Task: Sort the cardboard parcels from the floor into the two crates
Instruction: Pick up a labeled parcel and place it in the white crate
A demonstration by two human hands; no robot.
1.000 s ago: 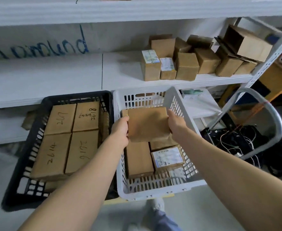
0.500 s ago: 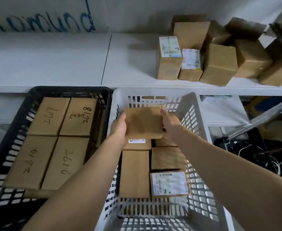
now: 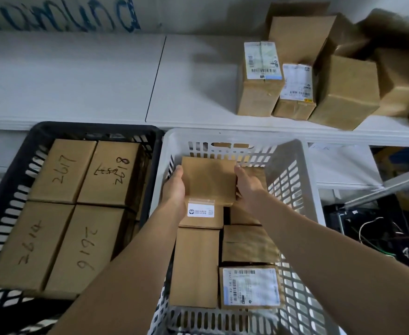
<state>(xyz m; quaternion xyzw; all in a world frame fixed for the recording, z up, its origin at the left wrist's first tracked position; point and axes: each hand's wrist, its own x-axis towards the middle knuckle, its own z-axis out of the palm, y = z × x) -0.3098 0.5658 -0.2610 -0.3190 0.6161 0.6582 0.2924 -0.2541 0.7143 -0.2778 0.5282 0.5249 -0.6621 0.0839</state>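
Since a second ago I've brought the plain cardboard parcel (image 3: 209, 180) down into the white crate (image 3: 222, 136), at its far end above a labelled parcel (image 3: 202, 215). My left hand (image 3: 174, 187) and right hand (image 3: 248, 187) clasp its opposite side edges.

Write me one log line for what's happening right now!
hands: left hand and right hand hold plain parcel | place: at far end of white crate | black crate: four numbered boxes on top
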